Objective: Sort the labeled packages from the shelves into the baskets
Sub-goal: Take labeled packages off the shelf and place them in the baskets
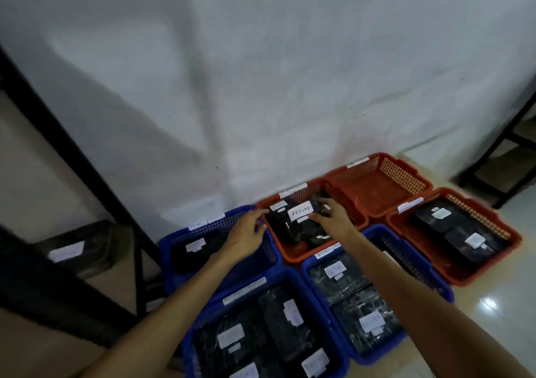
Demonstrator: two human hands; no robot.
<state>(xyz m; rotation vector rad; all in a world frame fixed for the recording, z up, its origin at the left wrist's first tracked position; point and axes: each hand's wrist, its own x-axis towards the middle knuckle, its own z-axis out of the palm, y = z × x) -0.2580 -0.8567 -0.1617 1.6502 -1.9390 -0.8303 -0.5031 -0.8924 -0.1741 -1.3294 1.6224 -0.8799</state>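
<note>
Right hand (pixel 333 218): fingers curled onto the right end of the black package (pixel 295 223) labeled "RETURN", gripping it.
Left hand (pixel 246 229): fingers loosely spread, tips at the package's left edge and the rim between two baskets; whether it grips cannot be told.
Package place: inside the red basket (pixel 293 254), atop other dark packages.
Baskets: seven in view, three red, four blue, set touching in rows.
Far red basket (pixel 377 186): holds nothing visible.
Right red basket (pixel 458 273): two black packages.
Front blue basket (pixel 203 319): about four labeled packages.
Floor (pixel 493 305): pale glossy tile, with a glare spot.
Room: white cloth backdrop (pixel 261 72); black shelf frames at left and right.
</note>
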